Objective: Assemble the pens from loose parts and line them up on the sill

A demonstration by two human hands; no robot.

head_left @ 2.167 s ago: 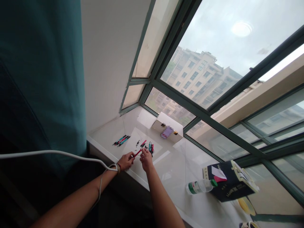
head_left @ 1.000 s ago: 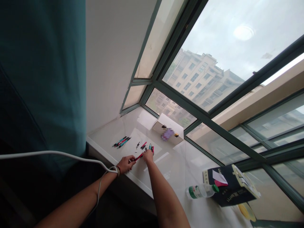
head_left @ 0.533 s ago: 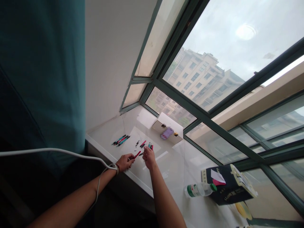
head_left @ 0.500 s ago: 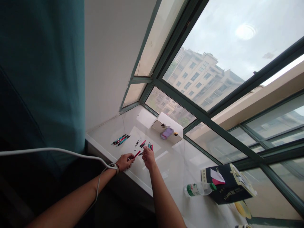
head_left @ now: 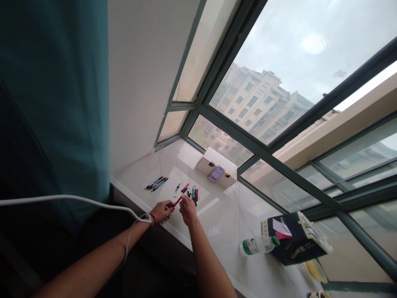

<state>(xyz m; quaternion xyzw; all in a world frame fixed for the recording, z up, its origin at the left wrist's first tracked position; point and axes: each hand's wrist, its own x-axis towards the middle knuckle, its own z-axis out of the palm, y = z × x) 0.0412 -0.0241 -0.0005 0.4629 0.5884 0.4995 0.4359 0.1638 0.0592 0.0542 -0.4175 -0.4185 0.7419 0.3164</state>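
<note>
My left hand [head_left: 162,212] is closed round a red pen barrel [head_left: 178,201], which slants up to the right over the white sill. My right hand [head_left: 188,210] meets the barrel's upper end with its fingers pinched together; whatever small thing they hold there is hidden. Just beyond the right hand lie loose pen parts [head_left: 194,193] in red, teal and black. Small dark and pale pieces [head_left: 178,187] lie to their left. Farther left, several pens [head_left: 157,183] with teal, red and black barrels rest side by side.
A white box [head_left: 217,165] stands at the back by the window. To the right, a clear bottle with a green cap [head_left: 258,246] lies near a dark printed bag [head_left: 294,239]. A white cable [head_left: 77,198] runs to my left wrist. The sill's front edge [head_left: 182,239] passes below my hands.
My right hand has moved from the loose parts down and left to the end of the red barrel. My left hand stays nearly in place, still holding the barrel. The view has shifted slightly.
</note>
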